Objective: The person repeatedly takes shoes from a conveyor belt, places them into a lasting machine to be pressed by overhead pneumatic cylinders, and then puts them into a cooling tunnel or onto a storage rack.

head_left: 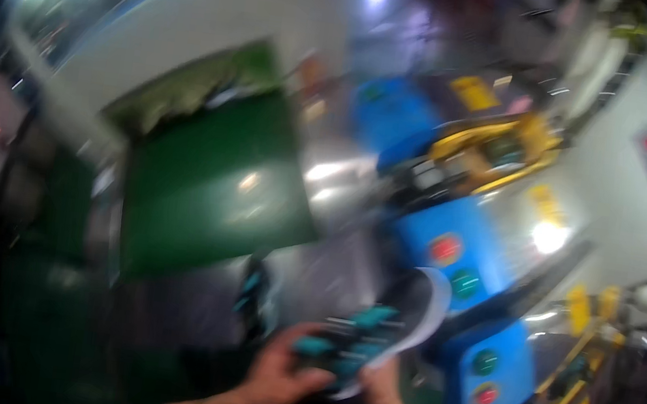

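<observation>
Both hands hold a blurred shoe [372,331], black with teal patches and a pale rim that looks like its sole edge. My left hand [280,376] is closed round its near left end, with the thumb lying across the top. At the shoe's right side, my right hand [385,386] grips the pale edge; most of its fingers are hidden beneath. A second dark item with teal marks [258,296], probably another shoe, stands just beyond my left hand on a grey metal surface [331,264].
A green board or mat [216,180] lies ahead to the left. To the right are blue machine housings [453,239] with red and green buttons, yellow-edged frames [493,155] and a pale panel [627,193]. Motion smears most of the surroundings.
</observation>
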`<act>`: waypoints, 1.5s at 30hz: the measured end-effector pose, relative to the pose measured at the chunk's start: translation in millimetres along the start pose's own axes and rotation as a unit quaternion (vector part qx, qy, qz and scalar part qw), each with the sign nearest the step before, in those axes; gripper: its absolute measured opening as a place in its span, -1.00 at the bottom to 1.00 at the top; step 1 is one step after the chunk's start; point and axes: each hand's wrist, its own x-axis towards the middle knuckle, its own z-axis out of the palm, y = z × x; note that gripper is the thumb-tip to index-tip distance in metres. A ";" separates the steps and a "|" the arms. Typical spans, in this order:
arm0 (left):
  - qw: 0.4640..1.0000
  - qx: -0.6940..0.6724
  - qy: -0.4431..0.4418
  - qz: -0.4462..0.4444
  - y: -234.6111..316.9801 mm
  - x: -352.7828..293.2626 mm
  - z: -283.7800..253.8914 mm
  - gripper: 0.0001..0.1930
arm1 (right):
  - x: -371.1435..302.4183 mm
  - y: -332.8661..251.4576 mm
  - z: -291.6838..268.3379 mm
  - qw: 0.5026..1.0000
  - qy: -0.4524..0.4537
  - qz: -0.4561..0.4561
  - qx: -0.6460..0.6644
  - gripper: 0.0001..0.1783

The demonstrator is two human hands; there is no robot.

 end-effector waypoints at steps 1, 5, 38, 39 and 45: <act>0.998 -0.006 -0.038 0.043 2.7 -14.0 25.9 -0.23 | -10.9 7.0 -10.4 0.991 -0.008 -0.062 0.114 -0.17; 0.981 -0.089 -0.156 0.078 -21.3 -63.8 14.6 -0.11 | -93.2 26.0 12.3 0.973 0.074 0.117 0.184 -0.12; 0.899 -0.166 -0.357 0.191 -26.4 -116.0 -80.5 -0.69 | -255.3 114.7 310.0 0.806 0.523 -0.229 -0.157 -0.35; 0.831 -0.215 -0.466 0.214 -17.4 -141.7 -61.4 -0.72 | -287.0 122.5 335.7 0.779 0.567 -0.246 -0.105 -0.35; 0.606 -0.243 -0.757 0.010 -27.1 -309.1 -17.3 -0.74 | -400.6 245.7 532.7 0.565 0.775 -0.221 0.176 -0.33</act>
